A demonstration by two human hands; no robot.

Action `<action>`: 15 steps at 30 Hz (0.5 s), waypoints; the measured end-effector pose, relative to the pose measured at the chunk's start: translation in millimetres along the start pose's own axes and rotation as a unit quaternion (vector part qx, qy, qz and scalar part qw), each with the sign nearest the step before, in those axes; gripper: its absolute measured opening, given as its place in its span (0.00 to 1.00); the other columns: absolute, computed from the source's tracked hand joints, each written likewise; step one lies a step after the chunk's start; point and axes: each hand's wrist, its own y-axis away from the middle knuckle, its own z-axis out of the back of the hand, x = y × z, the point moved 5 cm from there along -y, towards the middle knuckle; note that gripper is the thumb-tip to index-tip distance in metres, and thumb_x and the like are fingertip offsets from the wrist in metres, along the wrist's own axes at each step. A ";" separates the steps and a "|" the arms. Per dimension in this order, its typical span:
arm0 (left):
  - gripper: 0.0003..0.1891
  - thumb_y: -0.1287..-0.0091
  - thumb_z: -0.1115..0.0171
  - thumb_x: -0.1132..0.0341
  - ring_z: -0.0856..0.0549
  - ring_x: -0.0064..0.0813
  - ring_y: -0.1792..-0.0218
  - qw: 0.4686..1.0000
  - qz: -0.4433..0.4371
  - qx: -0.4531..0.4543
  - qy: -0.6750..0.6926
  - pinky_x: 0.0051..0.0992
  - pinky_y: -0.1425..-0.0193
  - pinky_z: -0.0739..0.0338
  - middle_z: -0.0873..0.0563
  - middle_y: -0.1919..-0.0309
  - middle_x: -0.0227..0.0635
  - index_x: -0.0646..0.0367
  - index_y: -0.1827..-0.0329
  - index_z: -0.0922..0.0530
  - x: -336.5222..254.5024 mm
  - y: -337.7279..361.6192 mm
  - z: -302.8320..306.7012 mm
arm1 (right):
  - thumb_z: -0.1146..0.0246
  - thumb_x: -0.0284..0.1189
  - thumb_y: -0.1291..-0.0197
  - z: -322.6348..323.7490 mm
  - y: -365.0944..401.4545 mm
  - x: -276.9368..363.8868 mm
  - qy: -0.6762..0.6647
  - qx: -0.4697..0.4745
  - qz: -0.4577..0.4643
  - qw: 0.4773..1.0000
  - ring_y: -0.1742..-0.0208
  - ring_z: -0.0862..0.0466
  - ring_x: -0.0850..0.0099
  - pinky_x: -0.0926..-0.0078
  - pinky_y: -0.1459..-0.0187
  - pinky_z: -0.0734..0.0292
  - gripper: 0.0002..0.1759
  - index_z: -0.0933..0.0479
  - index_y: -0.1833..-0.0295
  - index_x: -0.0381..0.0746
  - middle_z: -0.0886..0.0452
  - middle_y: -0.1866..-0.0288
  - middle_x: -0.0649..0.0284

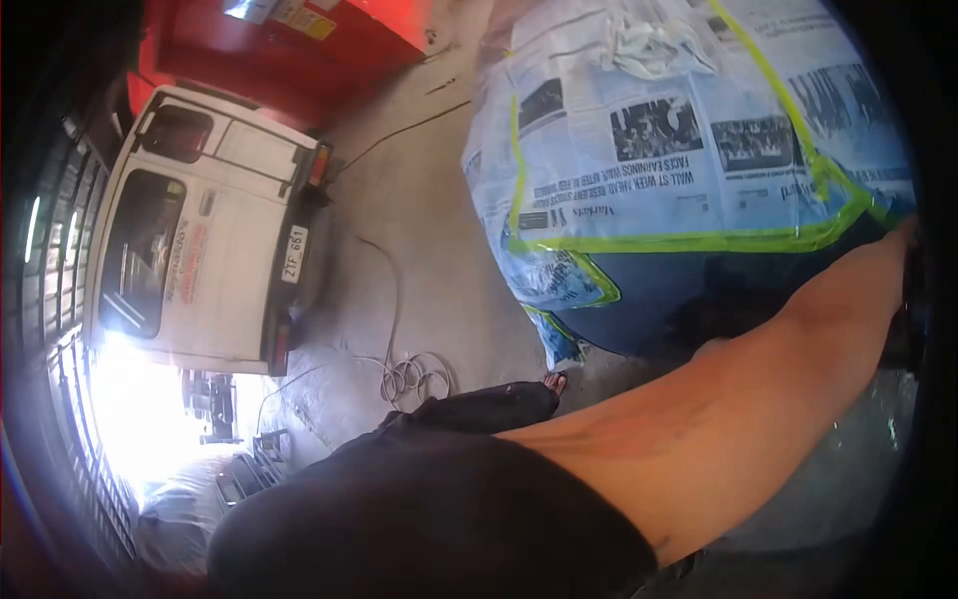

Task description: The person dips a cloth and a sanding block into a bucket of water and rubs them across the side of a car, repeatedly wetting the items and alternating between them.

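In the head view, which is rolled hard to one side, a bare arm runs out of a black sleeve [419, 509] at the bottom and reaches to the far right rim. I take it for the right arm. The right hand [906, 268] sinks into the dark edge of the lens, so I cannot tell whether its fingers are spread, closed or holding anything. The left hand does not show. The hand sits close against the lower flank of a blue car [699, 295] at upper right. Its upper part is already wrapped in newspaper [679, 150], sealed along the bottom with yellow-green masking tape [689, 242]. Below that line the blue panel lies uncovered, so the masking looks finished on this side, and no work on the bare panel can be made out. A sandalled foot [554, 381] stands on the concrete floor [429, 220], near a coiled cable [414, 377]. A white van [200, 240] is parked well apart at the left.
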 end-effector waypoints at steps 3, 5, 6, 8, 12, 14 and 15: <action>0.16 0.43 0.28 0.48 0.13 0.50 0.50 1.000 0.000 -0.016 0.023 0.50 0.44 0.21 0.11 0.61 0.44 0.49 0.62 0.11 -2.9 4.9 7.0 | 0.58 0.40 0.13 -5.7 -4.4 11.6 -0.003 -0.019 -0.009 1.000 0.09 0.50 0.47 0.45 0.14 0.61 0.34 0.47 0.12 0.32 0.48 0.10 0.41; 0.15 0.42 0.29 0.50 0.13 0.51 0.51 0.999 -0.005 -0.024 0.026 0.50 0.45 0.21 0.11 0.62 0.45 0.51 0.62 0.11 -6.2 5.5 16.3 | 0.59 0.41 0.12 -11.9 -4.8 3.0 -0.008 -0.036 -0.006 0.999 0.09 0.50 0.47 0.45 0.13 0.61 0.34 0.47 0.12 0.32 0.49 0.10 0.42; 0.14 0.42 0.29 0.51 0.13 0.52 0.52 0.999 -0.006 -0.025 0.026 0.50 0.46 0.21 0.11 0.62 0.46 0.51 0.62 0.12 -4.7 8.4 20.7 | 0.59 0.41 0.12 -16.0 -7.5 4.1 -0.011 -0.043 -0.006 0.999 0.09 0.51 0.47 0.45 0.13 0.62 0.34 0.47 0.12 0.32 0.49 0.09 0.42; 0.13 0.41 0.29 0.53 0.13 0.53 0.53 0.999 -0.003 -0.020 0.027 0.51 0.47 0.20 0.11 0.62 0.48 0.53 0.62 0.12 0.1 16.2 26.4 | 0.59 0.42 0.12 -24.8 -13.2 5.8 -0.023 -0.054 -0.013 0.998 0.09 0.51 0.47 0.44 0.13 0.63 0.35 0.48 0.12 0.32 0.49 0.09 0.42; 0.11 0.39 0.31 0.58 0.12 0.55 0.55 0.999 -0.014 -0.018 0.037 0.51 0.49 0.19 0.11 0.62 0.51 0.56 0.62 0.14 4.5 14.1 35.8 | 0.59 0.43 0.12 -55.4 -30.1 14.8 -0.049 -0.083 -0.012 0.995 0.08 0.53 0.48 0.44 0.13 0.64 0.35 0.48 0.12 0.32 0.50 0.09 0.43; 0.10 0.38 0.31 0.60 0.12 0.57 0.56 0.999 -0.031 -0.011 0.036 0.51 0.50 0.19 0.11 0.62 0.52 0.57 0.63 0.14 4.1 10.9 39.4 | 0.60 0.44 0.12 -75.6 -41.5 18.7 -0.069 -0.095 -0.017 0.993 0.08 0.53 0.48 0.43 0.13 0.65 0.36 0.48 0.12 0.32 0.50 0.09 0.43; 0.10 0.38 0.31 0.61 0.12 0.57 0.57 0.998 -0.049 -0.007 0.039 0.51 0.50 0.18 0.12 0.62 0.53 0.58 0.63 0.15 -1.6 4.1 39.3 | 0.60 0.44 0.12 -85.8 -44.8 22.4 -0.087 -0.102 -0.019 0.991 0.08 0.53 0.48 0.43 0.13 0.65 0.36 0.49 0.12 0.32 0.50 0.09 0.43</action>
